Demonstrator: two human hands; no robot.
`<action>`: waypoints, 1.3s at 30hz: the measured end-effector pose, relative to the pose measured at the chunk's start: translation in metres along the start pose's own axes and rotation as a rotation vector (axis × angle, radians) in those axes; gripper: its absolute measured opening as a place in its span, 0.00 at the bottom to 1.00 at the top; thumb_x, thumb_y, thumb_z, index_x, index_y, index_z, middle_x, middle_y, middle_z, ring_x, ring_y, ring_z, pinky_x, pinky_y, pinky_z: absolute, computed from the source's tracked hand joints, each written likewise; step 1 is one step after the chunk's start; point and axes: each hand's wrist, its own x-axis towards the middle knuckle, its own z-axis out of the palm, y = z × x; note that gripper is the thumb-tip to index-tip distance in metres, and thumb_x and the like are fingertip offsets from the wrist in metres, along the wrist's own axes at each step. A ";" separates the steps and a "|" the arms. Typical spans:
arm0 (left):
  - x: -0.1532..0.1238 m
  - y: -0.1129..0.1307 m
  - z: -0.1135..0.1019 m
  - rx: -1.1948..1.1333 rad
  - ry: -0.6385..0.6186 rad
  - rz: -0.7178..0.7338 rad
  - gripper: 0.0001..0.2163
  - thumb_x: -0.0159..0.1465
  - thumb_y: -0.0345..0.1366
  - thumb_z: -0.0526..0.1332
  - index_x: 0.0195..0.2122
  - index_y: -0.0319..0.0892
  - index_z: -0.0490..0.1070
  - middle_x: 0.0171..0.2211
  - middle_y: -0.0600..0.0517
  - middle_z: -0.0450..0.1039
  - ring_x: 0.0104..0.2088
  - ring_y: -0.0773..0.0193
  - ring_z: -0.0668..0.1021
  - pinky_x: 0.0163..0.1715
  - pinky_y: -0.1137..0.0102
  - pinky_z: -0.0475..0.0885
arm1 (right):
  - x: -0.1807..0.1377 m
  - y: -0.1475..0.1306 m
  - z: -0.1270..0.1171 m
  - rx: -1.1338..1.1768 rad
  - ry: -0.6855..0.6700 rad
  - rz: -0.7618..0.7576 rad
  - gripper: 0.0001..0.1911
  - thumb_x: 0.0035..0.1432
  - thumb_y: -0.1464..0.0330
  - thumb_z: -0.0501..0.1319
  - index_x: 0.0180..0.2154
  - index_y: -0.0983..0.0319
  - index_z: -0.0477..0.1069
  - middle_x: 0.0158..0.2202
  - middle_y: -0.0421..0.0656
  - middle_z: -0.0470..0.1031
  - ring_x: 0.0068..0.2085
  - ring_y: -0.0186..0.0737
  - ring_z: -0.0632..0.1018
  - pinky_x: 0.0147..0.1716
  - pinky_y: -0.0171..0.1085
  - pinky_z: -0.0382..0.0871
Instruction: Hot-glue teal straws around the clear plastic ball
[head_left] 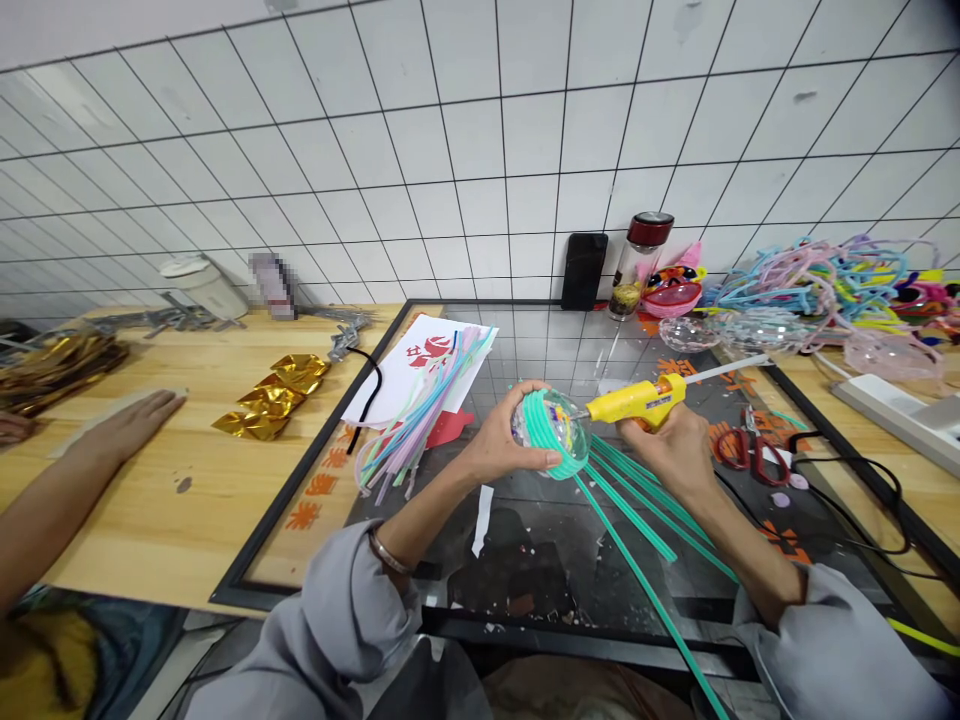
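Observation:
My left hand [501, 440] is closed around a clear plastic ball [550, 428] wrapped with turquoise tubes, held above the black glass sheet [540, 560]. My right hand [667, 450] grips a yellow glue gun [637, 400] whose nozzle points left and touches the ball. Long turquoise tubes [645, 520] trail from the ball toward me on the right.
A bundle of pastel tubes [427, 410] lies on white paper at the left. Gold foil packets [274, 395] rest on the wooden table. Another person's hand [135, 420] lies flat at far left. Red scissors [742, 450], a jar [637, 262], a phone [583, 270] and a tangle of coloured tubes [825, 280] sit right.

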 end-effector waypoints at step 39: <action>-0.001 -0.001 0.001 -0.052 -0.048 0.060 0.39 0.40 0.43 0.77 0.53 0.43 0.63 0.56 0.44 0.66 0.48 0.55 0.74 0.49 0.64 0.69 | 0.002 0.004 0.003 0.054 0.057 0.087 0.16 0.38 0.52 0.58 0.18 0.58 0.61 0.14 0.39 0.62 0.20 0.38 0.67 0.21 0.36 0.57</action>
